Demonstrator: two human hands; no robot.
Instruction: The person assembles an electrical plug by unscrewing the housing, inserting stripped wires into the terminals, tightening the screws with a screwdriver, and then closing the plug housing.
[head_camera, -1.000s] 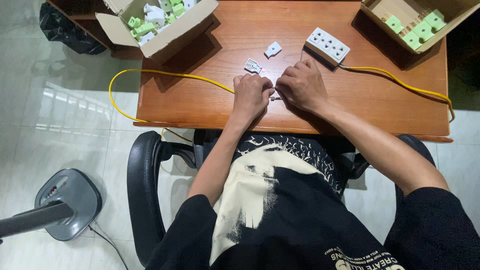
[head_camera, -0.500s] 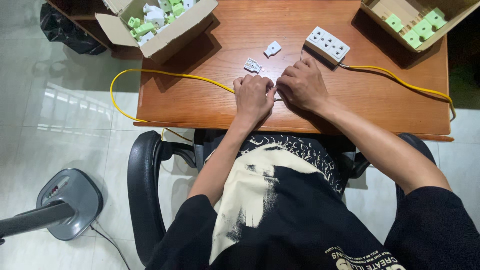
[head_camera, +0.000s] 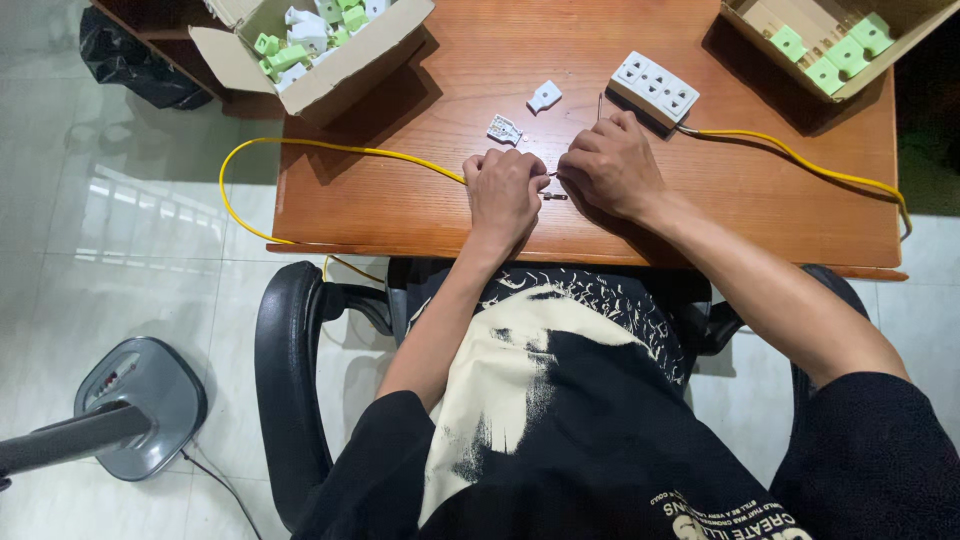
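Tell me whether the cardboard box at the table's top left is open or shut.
Open. The cardboard box has its flaps folded outward, and green and white plastic parts show inside.

It looked like a small home assembly workshop: a wooden worktop (head_camera: 400, 200), cardboard boxes (head_camera: 330, 70) of green plug parts, tiled floor (head_camera: 130, 230), office chair (head_camera: 290, 380).

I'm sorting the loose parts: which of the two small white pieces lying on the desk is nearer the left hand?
The ribbed white plug piece, lying just beyond the left hand. The other, smooth white plug cover, lies farther up the wooden desk, toward the white power strip.
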